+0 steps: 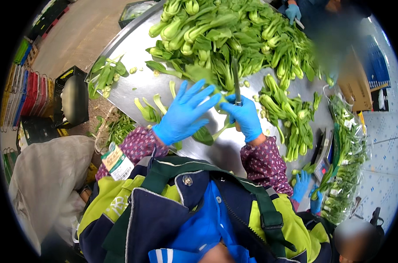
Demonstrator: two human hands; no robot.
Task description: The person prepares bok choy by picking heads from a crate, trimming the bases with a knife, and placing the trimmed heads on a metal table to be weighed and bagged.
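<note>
My left hand (185, 111), in a blue glove, is spread open over the steel table with nothing gripped in it. A blurred green leaf (201, 75) shows just beyond its fingertips. My right hand (245, 117), gloved in blue too, is closed around a knife (236, 81) whose blade points away from me. Below and between the hands lies a loose bok choy leaf (203, 136). Pale trimmed stalks (148, 110) rest beside my left hand. Beyond both hands rises a large heap of bok choy (225, 35), and a smaller pile (291, 116) sits to the right.
Leaf scraps (109, 72) lie at the table's left edge. A scale (324, 151) stands at right, near clear bags of greens (348, 158). A co-worker's gloved hand (292, 12) holds a knife at far right; another person's gloved hands (301, 186) handle greens at near right. Black crate (60, 90) at left.
</note>
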